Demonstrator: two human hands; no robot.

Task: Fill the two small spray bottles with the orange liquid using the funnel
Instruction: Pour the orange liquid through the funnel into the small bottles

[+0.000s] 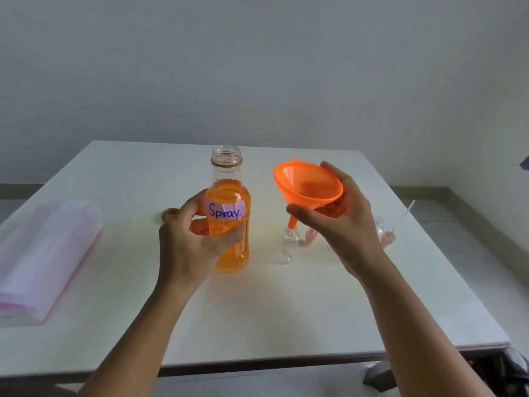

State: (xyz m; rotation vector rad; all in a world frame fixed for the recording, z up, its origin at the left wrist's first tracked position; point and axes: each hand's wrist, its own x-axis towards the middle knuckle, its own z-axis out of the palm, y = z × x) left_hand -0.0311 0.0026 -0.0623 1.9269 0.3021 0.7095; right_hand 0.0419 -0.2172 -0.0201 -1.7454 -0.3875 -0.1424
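Note:
My left hand [189,239] grips an open clear bottle [230,222] of orange liquid labelled "Spray", held upright over the table. My right hand [340,219] holds the orange funnel [307,186] by its cone, tilted, with its spout just above the neck of a small clear spray bottle [290,239] standing on the table. A second small clear bottle [378,223] stands to the right, partly hidden behind my right wrist. Pink spray tops lie by each: one [310,236] beside the first bottle, another [388,238] with a white dip tube [405,214].
A gold bottle cap [169,214] lies on the white table [257,310] behind my left hand. A stack of clear pink-edged plastic bags [43,259] lies at the left. A small clear cap [283,257] sits in front of the first spray bottle.

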